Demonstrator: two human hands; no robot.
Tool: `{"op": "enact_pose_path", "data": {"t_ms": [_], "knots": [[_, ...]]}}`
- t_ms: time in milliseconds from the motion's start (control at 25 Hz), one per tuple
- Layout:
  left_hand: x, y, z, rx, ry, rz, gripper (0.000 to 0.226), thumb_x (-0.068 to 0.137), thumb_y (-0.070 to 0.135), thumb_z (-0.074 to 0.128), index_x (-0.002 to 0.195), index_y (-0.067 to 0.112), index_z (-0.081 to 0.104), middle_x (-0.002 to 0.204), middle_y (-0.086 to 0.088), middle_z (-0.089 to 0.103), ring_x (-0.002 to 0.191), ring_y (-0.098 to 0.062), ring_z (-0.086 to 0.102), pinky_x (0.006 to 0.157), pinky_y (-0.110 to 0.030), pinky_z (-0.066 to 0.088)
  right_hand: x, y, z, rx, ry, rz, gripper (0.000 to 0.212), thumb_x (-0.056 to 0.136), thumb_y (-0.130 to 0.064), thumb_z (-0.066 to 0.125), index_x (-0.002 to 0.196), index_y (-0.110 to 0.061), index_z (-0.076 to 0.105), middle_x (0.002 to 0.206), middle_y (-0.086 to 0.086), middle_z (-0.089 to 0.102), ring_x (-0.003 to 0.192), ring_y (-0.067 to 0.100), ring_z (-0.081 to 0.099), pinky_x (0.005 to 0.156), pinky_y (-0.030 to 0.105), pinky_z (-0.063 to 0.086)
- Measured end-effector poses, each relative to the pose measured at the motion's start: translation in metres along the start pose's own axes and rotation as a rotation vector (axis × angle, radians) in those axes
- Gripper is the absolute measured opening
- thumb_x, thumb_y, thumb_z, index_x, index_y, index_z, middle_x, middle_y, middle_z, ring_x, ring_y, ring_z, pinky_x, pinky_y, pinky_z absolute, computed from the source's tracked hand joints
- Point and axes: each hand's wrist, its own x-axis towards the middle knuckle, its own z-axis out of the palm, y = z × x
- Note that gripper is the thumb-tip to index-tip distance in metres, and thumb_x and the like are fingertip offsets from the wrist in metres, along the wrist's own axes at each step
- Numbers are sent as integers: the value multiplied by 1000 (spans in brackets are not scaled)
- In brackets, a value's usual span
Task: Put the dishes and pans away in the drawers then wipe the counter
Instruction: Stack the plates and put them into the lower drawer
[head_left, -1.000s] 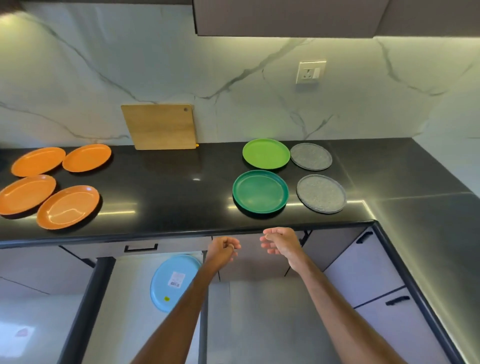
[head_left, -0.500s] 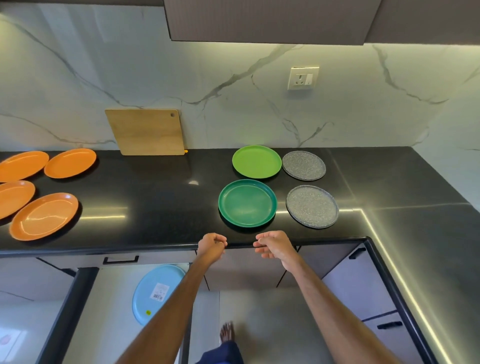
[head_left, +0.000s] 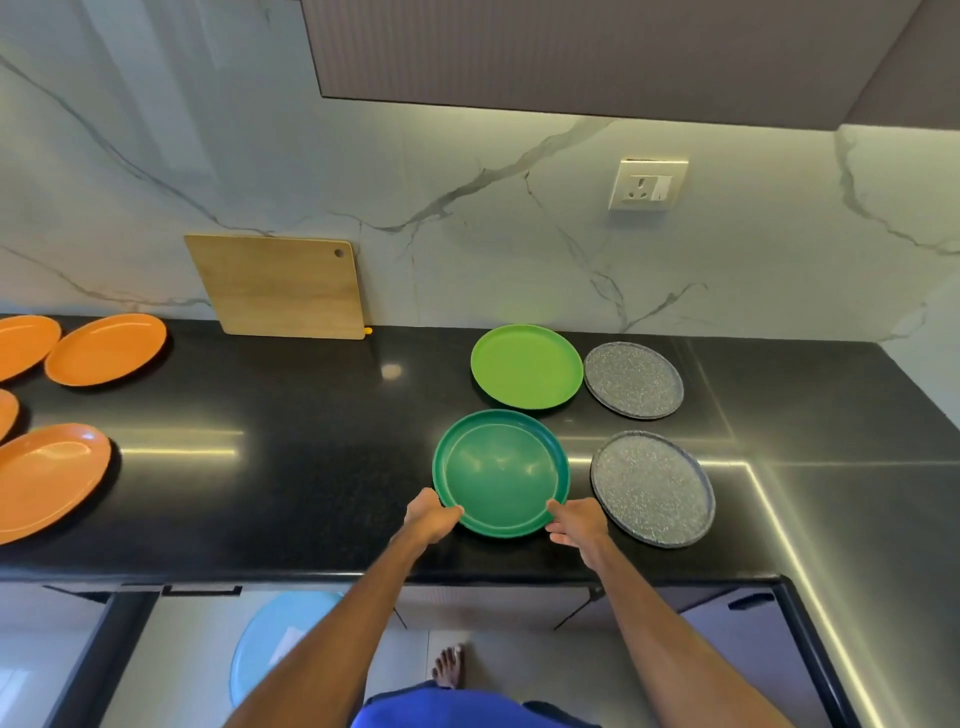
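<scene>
On a polished black counter (head_left: 311, 467), glossy orange oval plates (head_left: 106, 349) lie far left, while the left hand (head_left: 430, 517) and right hand (head_left: 576, 524) each grip the near rim of a smooth round dark green plate (head_left: 501, 473), just beside a speckled grey round plate (head_left: 652, 488).

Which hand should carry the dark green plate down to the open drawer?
Left, likely: the left hand curls round the dark green plate's near-left rim, and the drawer holding the blue plate lies below-left. The right hand reaches the rim, grip unclear.

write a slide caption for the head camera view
Left hand and right hand on the near rim of the dark green plate on the black counter.
</scene>
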Motion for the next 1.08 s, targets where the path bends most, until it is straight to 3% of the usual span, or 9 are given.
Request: {"op": "enact_pose_path", "data": {"t_ms": [160, 280, 400, 520, 600, 720, 840, 920, 1080], "knots": [[21, 7, -4, -58, 69, -72, 8, 93, 18, 68, 97, 12, 63, 91, -4, 69, 84, -17, 71, 64, -28, 62, 11, -15, 3, -43, 10, -11, 14, 95, -7, 69, 98, 5, 73, 75, 15, 75, 60, 17, 69, 54, 27, 59], [33, 2, -10, -150, 177, -192, 11, 92, 12, 69, 99, 4, 67, 92, -12, 72, 67, -22, 75, 54, -33, 63, 1, -37, -3, -64, -218, 8, 14, 91, -4, 70, 100, 7, 73, 79, 17, 76, 61, 16, 66, 57, 25, 56], [37, -9, -14, -334, 164, -279, 8, 93, 6, 67, 99, 1, 66, 101, -19, 72, 75, -29, 75, 51, -36, 62, -6, -56, -13, -104, -489, -18, 23, 91, -8, 75, 109, 6, 70, 93, 21, 77, 71, 19, 69, 66, 26, 58], [34, -21, -25, -508, 119, -274, 16, 96, -3, 53, 101, -1, 67, 101, -22, 73, 78, -31, 75, 54, -33, 59, 4, -74, -16, -150, -589, -100, 37, 96, -29, 72, 111, 5, 67, 99, 21, 77, 78, 22, 70, 71, 30, 60], [31, -26, -37, -557, 169, -265, 21, 96, -6, 47, 103, -3, 67, 97, -23, 73, 73, -28, 73, 49, -28, 56, 19, -88, -13, -162, -513, -146, 38, 101, -34, 64, 110, 3, 69, 100, 19, 78, 80, 22, 72, 71, 31, 60], [24, -25, -54, -644, 244, -256, 24, 96, -8, 42, 100, -7, 66, 81, -20, 68, 60, -20, 63, 39, -20, 49, 59, -109, -1, -193, -206, -235, 24, 97, -13, 67, 118, -2, 67, 106, 18, 75, 84, 21, 70, 69, 31, 61], [19, -22, -67, -735, 278, -247, 23, 97, -8, 43, 97, -8, 66, 79, -20, 66, 60, -18, 59, 40, -18, 48, 98, -131, 12, -345, -114, -295, 58, 86, -6, 71, 139, -8, 48, 105, 15, 70, 86, 28, 70, 71, 40, 61], [17, -19, -75, -787, 305, -238, 22, 100, -6, 43, 96, -6, 65, 82, -21, 66, 63, -19, 60, 41, -18, 49, 120, -140, 20, -547, -152, -324, 76, 84, -8, 70, 152, -10, 35, 118, 19, 64, 103, 36, 67, 80, 39, 56], [17, -16, -85, -857, 342, -245, 21, 102, -4, 43, 96, -5, 64, 82, -20, 67, 65, -20, 62, 43, -18, 51, 134, -142, 23, -929, -99, -463, 45, 87, -7, 64, 132, -3, 56, 127, 21, 64, 115, 38, 62, 91, 37, 54]]}}
